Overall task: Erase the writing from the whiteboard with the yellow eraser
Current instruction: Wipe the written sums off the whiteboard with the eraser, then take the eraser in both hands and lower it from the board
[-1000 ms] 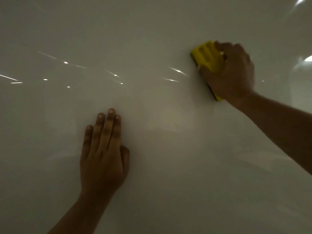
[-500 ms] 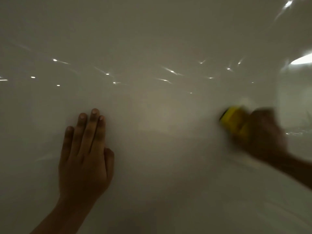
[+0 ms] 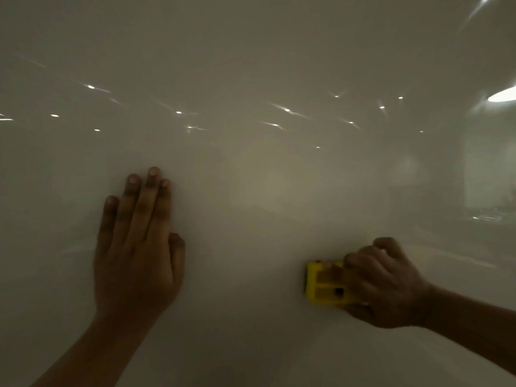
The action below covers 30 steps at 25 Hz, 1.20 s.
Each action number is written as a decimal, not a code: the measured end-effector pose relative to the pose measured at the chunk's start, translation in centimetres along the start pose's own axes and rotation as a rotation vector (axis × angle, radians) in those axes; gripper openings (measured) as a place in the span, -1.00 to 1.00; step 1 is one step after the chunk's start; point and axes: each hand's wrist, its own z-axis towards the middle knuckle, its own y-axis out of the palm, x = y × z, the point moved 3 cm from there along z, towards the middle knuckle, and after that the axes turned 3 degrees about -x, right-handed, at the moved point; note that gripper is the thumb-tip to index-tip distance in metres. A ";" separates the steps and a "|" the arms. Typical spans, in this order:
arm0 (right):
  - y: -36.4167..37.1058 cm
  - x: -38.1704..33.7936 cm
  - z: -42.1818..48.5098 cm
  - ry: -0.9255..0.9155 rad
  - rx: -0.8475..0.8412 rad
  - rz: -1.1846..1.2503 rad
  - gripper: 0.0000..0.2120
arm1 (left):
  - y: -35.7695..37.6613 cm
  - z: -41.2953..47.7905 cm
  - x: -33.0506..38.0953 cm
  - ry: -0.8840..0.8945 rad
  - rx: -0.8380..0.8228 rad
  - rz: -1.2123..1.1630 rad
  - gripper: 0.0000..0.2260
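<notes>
A glossy whiteboard (image 3: 251, 65) fills the whole view, and I can make out no writing on it in this dim light. My right hand (image 3: 382, 286) grips the yellow eraser (image 3: 325, 286) at the lower right and presses it flat against the board; its left end sticks out past my fingers. My left hand (image 3: 136, 247) lies flat on the board at the lower left, fingers together and pointing up, holding nothing.
Small bright reflections of ceiling lights dot the board across its upper half. A larger light patch (image 3: 502, 94) and a faint reflected room show at the right edge. No board edges or tray are in view.
My right hand has swept the eraser from the upper right down to the lower right of the board. My left hand has stayed pressed flat on the board.
</notes>
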 end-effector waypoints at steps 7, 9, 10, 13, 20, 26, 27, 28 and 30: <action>-6.4 16.6 13.2 0.927 0.477 -0.145 -0.45 | 0.0 0.0 0.1 0.008 0.001 0.012 -0.48; -6.9 16.3 18.3 0.861 0.504 -0.139 -0.40 | 0.1 0.0 0.1 0.008 0.006 0.010 -0.48; -6.9 15.2 20.3 0.813 0.519 -0.150 -0.39 | 0.1 -0.2 0.2 0.004 0.010 0.006 -0.49; -6.7 11.2 23.2 0.684 0.463 -0.129 -0.34 | 0.1 -0.3 0.2 -0.011 0.016 -0.031 -0.49; 1.7 -8.4 12.3 -0.068 0.197 0.131 -0.76 | -0.4 -1.2 0.1 -0.026 -0.008 -0.228 -0.54; 6.0 -20.6 -8.7 -0.027 -0.318 0.487 -0.93 | -4.4 -14.3 5.1 -0.280 -0.179 -0.537 -0.57; 4.5 -20.6 -9.0 0.079 -0.320 0.505 -0.89 | -5.0 -17.6 6.7 -0.334 -0.293 -0.589 -0.55; 2.8 -20.5 -9.1 0.165 -0.323 0.513 -0.82 | -5.5 -20.6 8.6 -0.412 -0.432 -0.669 -0.53; -0.3 -19.8 -9.6 0.281 -0.314 0.509 -0.71 | -6.1 -25.1 12.8 -0.690 -0.737 -0.907 -0.52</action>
